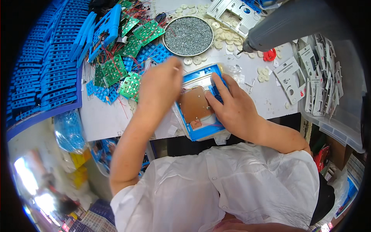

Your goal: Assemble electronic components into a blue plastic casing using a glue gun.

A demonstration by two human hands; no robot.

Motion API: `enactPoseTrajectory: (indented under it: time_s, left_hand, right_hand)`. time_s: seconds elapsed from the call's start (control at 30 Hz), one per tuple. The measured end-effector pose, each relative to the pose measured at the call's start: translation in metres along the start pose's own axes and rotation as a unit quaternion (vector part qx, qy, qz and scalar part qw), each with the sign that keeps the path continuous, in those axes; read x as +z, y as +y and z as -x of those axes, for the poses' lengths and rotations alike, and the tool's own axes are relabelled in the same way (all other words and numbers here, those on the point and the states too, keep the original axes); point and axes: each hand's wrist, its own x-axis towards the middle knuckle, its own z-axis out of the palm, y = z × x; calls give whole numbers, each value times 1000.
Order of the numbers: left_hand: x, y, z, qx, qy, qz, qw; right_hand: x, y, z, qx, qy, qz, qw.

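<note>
A blue plastic frame [199,133] lies in front of me, tilted a little on a clear plastic bag. Inside it sits a brown circuit board [193,104], with a small copper-coloured piece [196,124] and thin red wires below. My right hand [235,108] rests on the frame's right side, fingers spread, fingertips by the board's right edge. Over the upper left corner of the frame is my left hand [160,87], slightly blurred, with its fingers curled together. What those fingers hold, if anything, is hidden.
A round tray of small screws [188,35] stands behind the frame. Green circuit boards [114,69] with wires lie left, beside stacked blue frames [50,69]. A grey electric screwdriver [286,29] hangs at upper right. White panels [319,77] fill a clear bin [336,129].
</note>
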Motion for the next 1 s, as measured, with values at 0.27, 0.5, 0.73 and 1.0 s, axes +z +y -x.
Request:
enactPoseTrajectory:
  time_s: [0.27, 0.5, 0.73, 1.0]
  left_hand:
    - [26, -18, 17, 7, 70, 63, 996]
    - [25, -4, 33, 63, 161, 90, 981]
    - [28, -2, 48, 77, 177, 122, 974]
    - [28, -5, 53, 172, 171, 86, 966]
  right_hand:
    - [-8, 3, -5, -1, -6, -28, 1000]
    - [-10, 26, -31, 21, 118, -195, 973]
    - [1, 20, -46, 31, 106, -319, 942]
    - [-6, 25, -47, -14, 51, -219, 974]
